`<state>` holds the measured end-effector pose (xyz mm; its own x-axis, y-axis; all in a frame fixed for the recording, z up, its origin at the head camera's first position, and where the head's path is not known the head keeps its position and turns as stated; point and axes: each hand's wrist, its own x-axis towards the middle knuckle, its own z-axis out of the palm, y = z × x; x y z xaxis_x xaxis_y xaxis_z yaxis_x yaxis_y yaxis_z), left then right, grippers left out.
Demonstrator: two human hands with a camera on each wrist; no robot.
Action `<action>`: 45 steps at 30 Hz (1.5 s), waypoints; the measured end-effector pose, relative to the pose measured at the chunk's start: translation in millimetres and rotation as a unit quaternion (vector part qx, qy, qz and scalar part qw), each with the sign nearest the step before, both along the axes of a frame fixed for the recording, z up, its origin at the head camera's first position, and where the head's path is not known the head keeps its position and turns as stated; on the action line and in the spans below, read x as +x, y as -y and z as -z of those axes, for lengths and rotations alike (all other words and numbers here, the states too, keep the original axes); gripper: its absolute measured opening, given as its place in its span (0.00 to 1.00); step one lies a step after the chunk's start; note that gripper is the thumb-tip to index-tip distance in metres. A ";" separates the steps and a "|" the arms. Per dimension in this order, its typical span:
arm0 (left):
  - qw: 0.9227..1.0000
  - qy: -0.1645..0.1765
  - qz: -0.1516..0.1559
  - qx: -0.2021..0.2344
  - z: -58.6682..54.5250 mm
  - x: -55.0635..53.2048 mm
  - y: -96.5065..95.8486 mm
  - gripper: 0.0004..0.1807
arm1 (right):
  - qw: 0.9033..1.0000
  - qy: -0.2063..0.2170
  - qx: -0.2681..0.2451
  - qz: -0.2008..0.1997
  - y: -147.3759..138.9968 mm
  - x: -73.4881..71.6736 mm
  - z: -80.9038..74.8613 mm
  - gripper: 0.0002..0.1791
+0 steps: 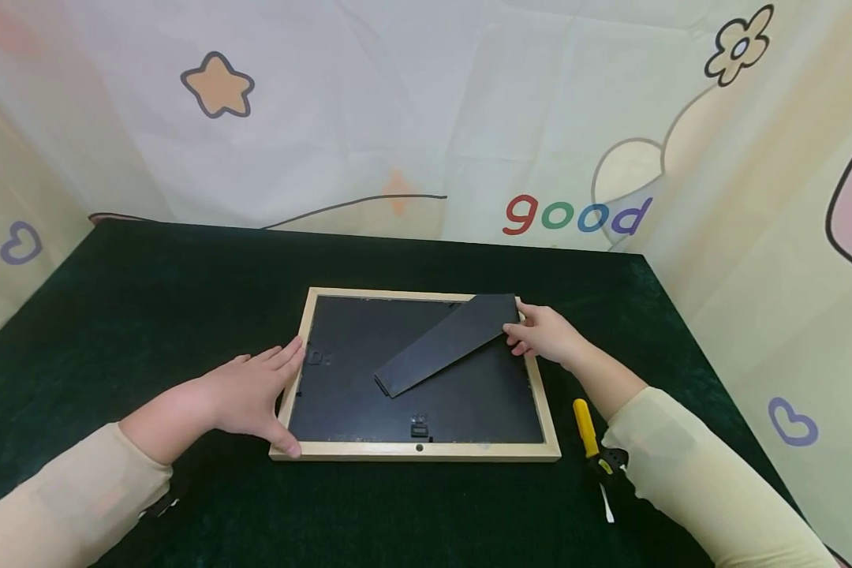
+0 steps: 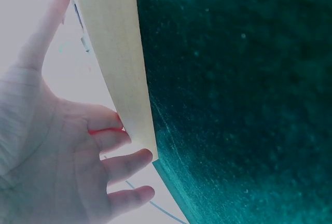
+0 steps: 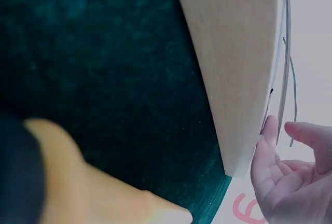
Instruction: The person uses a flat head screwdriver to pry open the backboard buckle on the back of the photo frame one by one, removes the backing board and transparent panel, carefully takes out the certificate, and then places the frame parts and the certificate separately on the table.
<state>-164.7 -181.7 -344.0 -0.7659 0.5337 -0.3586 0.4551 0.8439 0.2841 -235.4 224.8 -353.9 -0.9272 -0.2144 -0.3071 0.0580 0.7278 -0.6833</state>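
Observation:
A picture frame (image 1: 426, 451) with a pale wood border lies face down, its black backing board (image 1: 355, 331) showing. A black easel leg (image 1: 447, 343) slants across the board, narrow end toward the middle. My right hand (image 1: 539, 335) pinches the wide end of this leg at the upper right corner of the frame. On the left border, my left hand (image 1: 248, 394) rests with spread, straight fingers, the thumb at the lower left corner. In the left wrist view, fingertips (image 2: 140, 159) lie along the wooden side.
A yellow-handled screwdriver (image 1: 585, 427) lies right of the frame, near the right sleeve. Small metal hangers (image 1: 419, 427) sit on the backing board. Dark green cloth (image 1: 184, 284) covers the table, and a printed curtain (image 1: 341, 118) stands behind it.

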 end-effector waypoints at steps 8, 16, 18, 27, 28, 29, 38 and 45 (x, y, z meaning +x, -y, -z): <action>1.000 0.008 -0.003 0.003 2.1 -0.7 0.5 0.72 | 0.997 0.015 0.067 -0.034 3.9 -1.8 -0.9 0.38; 1.000 0.005 0.002 0.006 2.7 -2.1 0.0 0.72 | 0.987 0.019 0.144 -0.061 4.9 -0.7 -4.9 0.40; 1.000 0.004 0.002 0.007 2.9 -2.0 -0.6 0.72 | 0.986 0.020 0.150 -0.067 2.4 3.0 -10.0 0.40; 1.000 0.004 0.002 0.006 2.3 -2.2 -1.1 0.72 | 0.982 0.013 0.175 -0.076 -32.2 41.3 -23.0 0.34; 1.000 0.005 0.001 0.006 2.2 -2.1 -0.8 0.72 | 0.981 0.007 0.181 -0.074 -36.7 46.9 -21.6 0.32; 1.000 0.005 0.001 0.006 2.1 -2.0 -0.5 0.72 | 0.980 0.001 0.185 -0.072 -40.8 52.6 -19.9 0.31; 1.000 0.000 0.002 0.001 -0.1 -1.8 -2.0 0.73 | 0.979 0.045 0.193 -0.057 -68.0 90.4 -9.6 0.33; 1.000 0.007 -0.007 0.006 0.0 -0.9 -3.3 0.73 | 0.972 0.064 0.219 -0.057 -62.2 96.5 -6.2 0.42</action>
<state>-165.6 -178.4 -344.0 -0.7688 0.5269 -0.3625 0.4390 0.8469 0.3000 -138.8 287.0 -347.6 -0.8535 -0.1368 -0.5028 0.0234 0.9539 -0.2992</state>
